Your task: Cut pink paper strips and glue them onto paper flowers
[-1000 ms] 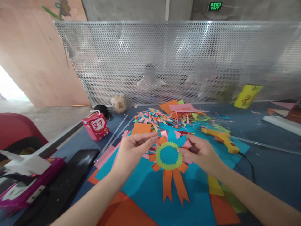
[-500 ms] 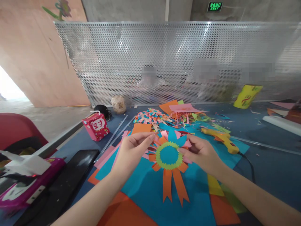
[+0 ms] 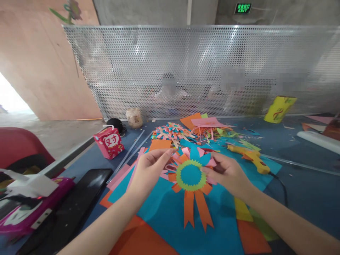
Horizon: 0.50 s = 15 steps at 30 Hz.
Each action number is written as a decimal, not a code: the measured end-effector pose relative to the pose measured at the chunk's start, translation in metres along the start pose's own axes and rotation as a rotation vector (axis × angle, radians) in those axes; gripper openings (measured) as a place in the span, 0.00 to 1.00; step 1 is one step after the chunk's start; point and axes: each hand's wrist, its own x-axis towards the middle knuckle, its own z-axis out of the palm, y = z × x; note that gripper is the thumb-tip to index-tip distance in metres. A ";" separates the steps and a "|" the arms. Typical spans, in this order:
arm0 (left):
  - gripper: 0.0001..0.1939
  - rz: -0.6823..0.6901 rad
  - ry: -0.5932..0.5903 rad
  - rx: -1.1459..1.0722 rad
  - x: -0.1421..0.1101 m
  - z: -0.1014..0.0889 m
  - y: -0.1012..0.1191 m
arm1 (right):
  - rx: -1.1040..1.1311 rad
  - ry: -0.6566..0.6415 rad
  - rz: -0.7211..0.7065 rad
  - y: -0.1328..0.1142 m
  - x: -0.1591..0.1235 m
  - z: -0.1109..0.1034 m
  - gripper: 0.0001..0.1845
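A paper rosette [image 3: 191, 163] faces me above the blue paper sheet [image 3: 156, 209]. It has a blue centre, a zigzag green ring, looped pink, blue and orange petals, and two notched orange tails. My right hand [image 3: 228, 173] is closed on its right edge, thumb in front. At the upper left edge of the rosette, my left hand [image 3: 151, 170] is closed in a pinch beside the petals; what its fingertips hold, if anything, I cannot make out. A yellow hot glue gun [image 3: 251, 157] lies right of the rosette.
Behind are a pile of finished rosettes [image 3: 172, 131] and paper scraps [image 3: 215, 132]. A red drink carton [image 3: 108, 141], black phone [image 3: 91, 180] and purple power strip [image 3: 34, 210] stand left. A perforated metal screen [image 3: 159, 60] closes the table's back, with people beyond.
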 end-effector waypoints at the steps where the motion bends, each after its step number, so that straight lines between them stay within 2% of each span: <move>1: 0.13 0.007 0.008 0.008 0.001 0.000 0.000 | 0.005 0.007 0.006 0.001 0.000 0.000 0.14; 8: 0.12 0.027 0.036 0.042 0.005 -0.003 -0.004 | 0.075 0.003 0.065 0.006 0.000 0.000 0.14; 15: 0.10 0.132 0.050 0.073 0.002 -0.004 -0.003 | 0.139 -0.014 0.083 0.005 0.000 0.000 0.15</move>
